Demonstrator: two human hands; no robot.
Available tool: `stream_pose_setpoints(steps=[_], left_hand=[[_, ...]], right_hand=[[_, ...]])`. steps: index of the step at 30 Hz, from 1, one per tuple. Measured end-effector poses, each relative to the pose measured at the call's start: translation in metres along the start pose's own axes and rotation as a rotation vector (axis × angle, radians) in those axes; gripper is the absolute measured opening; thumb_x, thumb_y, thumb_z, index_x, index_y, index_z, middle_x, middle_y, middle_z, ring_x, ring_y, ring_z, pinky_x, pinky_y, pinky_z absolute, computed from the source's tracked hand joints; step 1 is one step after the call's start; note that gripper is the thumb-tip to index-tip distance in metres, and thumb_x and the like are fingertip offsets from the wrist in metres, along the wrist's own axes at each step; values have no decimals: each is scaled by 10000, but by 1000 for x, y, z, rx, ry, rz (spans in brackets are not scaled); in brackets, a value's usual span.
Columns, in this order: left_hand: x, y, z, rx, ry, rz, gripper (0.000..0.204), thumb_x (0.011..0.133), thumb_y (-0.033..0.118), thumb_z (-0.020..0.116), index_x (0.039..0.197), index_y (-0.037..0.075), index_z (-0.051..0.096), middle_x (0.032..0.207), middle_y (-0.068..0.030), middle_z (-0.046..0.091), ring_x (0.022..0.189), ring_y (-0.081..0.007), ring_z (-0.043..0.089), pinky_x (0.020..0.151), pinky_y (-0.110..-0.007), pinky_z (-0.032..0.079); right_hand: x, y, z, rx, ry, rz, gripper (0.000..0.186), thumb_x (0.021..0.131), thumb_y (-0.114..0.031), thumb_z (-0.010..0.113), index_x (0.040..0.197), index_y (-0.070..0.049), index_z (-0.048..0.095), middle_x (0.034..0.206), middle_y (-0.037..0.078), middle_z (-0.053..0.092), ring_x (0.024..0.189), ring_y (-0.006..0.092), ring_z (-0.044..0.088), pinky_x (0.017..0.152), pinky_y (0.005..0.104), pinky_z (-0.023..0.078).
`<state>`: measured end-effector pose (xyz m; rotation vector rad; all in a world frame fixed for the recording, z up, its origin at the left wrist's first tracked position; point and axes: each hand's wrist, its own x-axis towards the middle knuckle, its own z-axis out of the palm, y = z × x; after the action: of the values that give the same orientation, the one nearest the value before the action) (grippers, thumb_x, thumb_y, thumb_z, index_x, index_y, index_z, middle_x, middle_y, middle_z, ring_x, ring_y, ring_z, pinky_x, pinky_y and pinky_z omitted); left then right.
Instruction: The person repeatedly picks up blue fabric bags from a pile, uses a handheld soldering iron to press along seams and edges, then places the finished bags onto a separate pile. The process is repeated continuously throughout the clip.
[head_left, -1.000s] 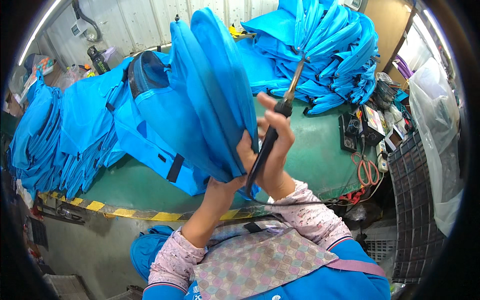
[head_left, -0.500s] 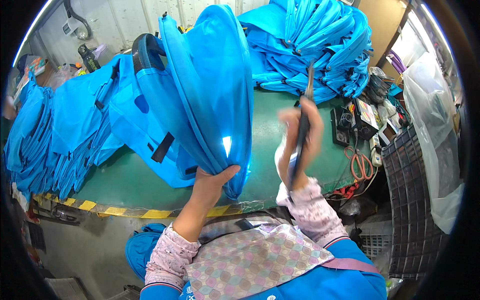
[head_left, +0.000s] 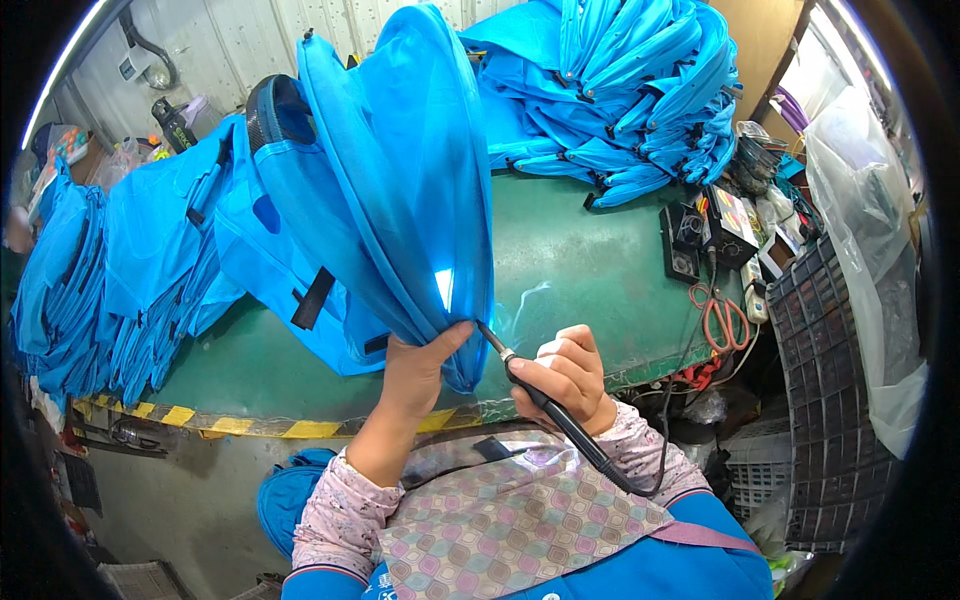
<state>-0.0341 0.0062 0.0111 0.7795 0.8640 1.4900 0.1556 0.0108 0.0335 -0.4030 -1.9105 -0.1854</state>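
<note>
Pinching the low end of a blue cloth shell (head_left: 400, 190), the person's left hand (head_left: 415, 375) is pressing its thumb on the near side, while its other fingers are mostly hiding behind the cloth. The right hand (head_left: 568, 380) is wrapping its fingers and thumb around a black-handled soldering iron (head_left: 580, 436). The iron's metal tip (head_left: 494, 338) is pointing at the shell's right edge, close by the left thumb; whether it is really touching is hard to tell. A thin pale wisp (head_left: 530, 297), maybe smoke, is showing just beyond it. The step in hand seems to be working the tip on that edge. The next move is probably calling for a steady right hand, a firm left pinch and a thumb kept clear of the heat.

The shell is standing tall over a green table (head_left: 570, 245). It is looking bright blue and smooth, with long curved rims running down to a narrow end by the left hand. Black mesh (head_left: 262, 130) is showing near its upper left, and a bright white patch (head_left: 443, 288) is shining low on its side.
</note>
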Motion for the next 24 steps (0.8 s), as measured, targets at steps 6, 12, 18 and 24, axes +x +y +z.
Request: stream_pose_setpoints(steps=[6, 12, 18, 24], left_hand=[[2, -2, -5, 43, -29, -66, 288, 864, 59, 754, 1118, 48, 619, 1032, -15, 655, 927, -121, 609, 841, -285, 480], [-13, -1, -7, 239, 70, 287, 340, 878, 89, 736, 1167, 21, 572, 1089, -35, 636, 941, -115, 597, 822, -278, 489], [-19, 3, -31, -13, 135, 155, 434, 843, 34, 747, 1230, 10, 553, 1117, -63, 652, 949, -171, 645, 849, -313, 521], [-12, -5, -27, -226, 42, 76, 374, 854, 21, 734, 1199, 31, 589, 1096, -54, 670, 952, -165, 646, 877, -314, 508]], right_hand=[[5, 6, -5, 157, 15, 90, 319, 839, -181, 730, 1118, -57, 637, 658, -19, 547, 596, 161, 542, 615, 329, 403], [53, 28, 36, 32, -111, -248, 390, 814, -160, 693, 1198, -214, 654, 1202, 144, 644, 1068, 294, 663, 932, 455, 542], [20, 66, 37, -92, -68, -30, 364, 801, -83, 681, 1164, -117, 687, 1164, 173, 672, 930, 275, 688, 805, 382, 557], [-5, 46, 25, 29, 84, 107, 331, 999, -198, 571, 1270, -14, 527, 959, 158, 631, 788, 283, 638, 719, 418, 565]])
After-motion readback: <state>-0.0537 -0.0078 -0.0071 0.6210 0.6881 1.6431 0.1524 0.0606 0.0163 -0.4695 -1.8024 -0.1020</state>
